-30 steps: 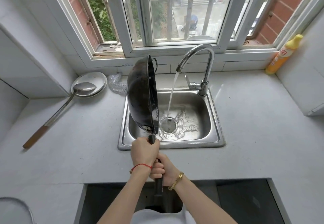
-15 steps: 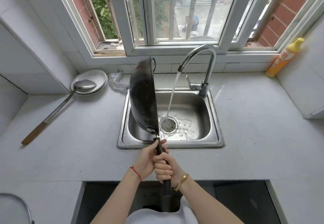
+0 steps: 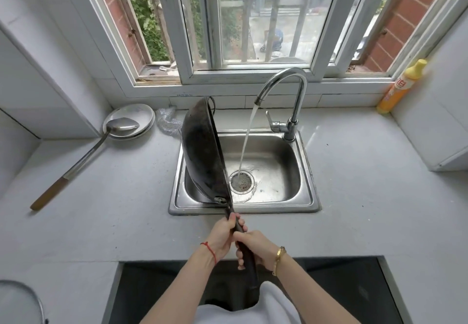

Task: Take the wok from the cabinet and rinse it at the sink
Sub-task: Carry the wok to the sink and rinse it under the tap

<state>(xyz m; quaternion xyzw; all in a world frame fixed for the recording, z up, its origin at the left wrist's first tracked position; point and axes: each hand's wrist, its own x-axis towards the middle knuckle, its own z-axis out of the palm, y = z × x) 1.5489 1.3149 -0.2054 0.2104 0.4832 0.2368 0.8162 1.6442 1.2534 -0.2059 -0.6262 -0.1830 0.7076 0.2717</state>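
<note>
The black wok (image 3: 202, 151) stands on edge over the left half of the steel sink (image 3: 307, 171), its dark underside towards the left and its open side towards the water. My left hand (image 3: 224, 236) grips the long black handle close to the wok. My right hand (image 3: 255, 249) holds the same handle just behind it. The tap (image 3: 291, 95) runs, and the stream falls straight onto the drain (image 3: 241, 181), to the right of the wok without touching it.
A steel ladle (image 3: 83, 156) with a wooden grip lies on the left counter, its bowl on stacked plates (image 3: 141, 114). A wire scrubber (image 3: 166, 121) sits behind the wok. A yellow detergent bottle (image 3: 402, 86) stands at the right. A dark opening (image 3: 329, 288) lies below the counter edge.
The wok has dropped lower into the sink and tipped more upright. Both hands have slid back along the handle towards me. The sink's pooled water has drained.
</note>
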